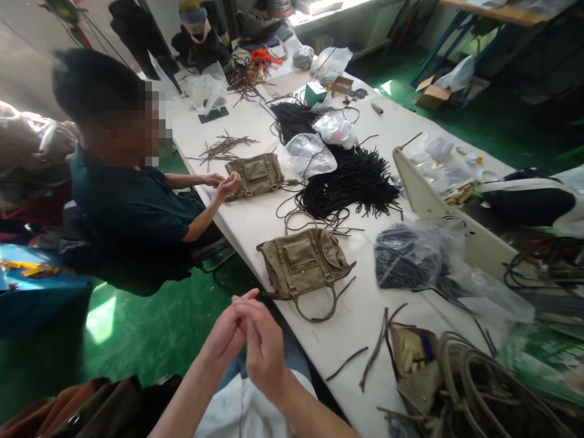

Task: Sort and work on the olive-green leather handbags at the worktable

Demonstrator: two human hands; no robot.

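Observation:
My left hand (pixel 227 333) and my right hand (pixel 263 342) meet above my lap, just off the table's edge. Both are closed, fingers pressed together; whatever they may pinch is hidden or too small to name. Closest to them is an olive-brown handbag (pixel 305 263) lying on the table, with buckled straps, a zip pocket and a looped handle (pixel 314 317) towards me. A dark strap end from the bag's near left corner reaches close to my fingertips; I cannot tell whether they touch it.
A co-worker (pixel 123 201) sits at left, hands on a similar bag (pixel 256 175). Black cords (pixel 347 182) and plastic bags (pixel 310 155) cover the table's middle. A plastic-wrapped dark bundle (pixel 406 255), loose strips (pixel 376 350) and another handbag (pixel 422 383) lie at right.

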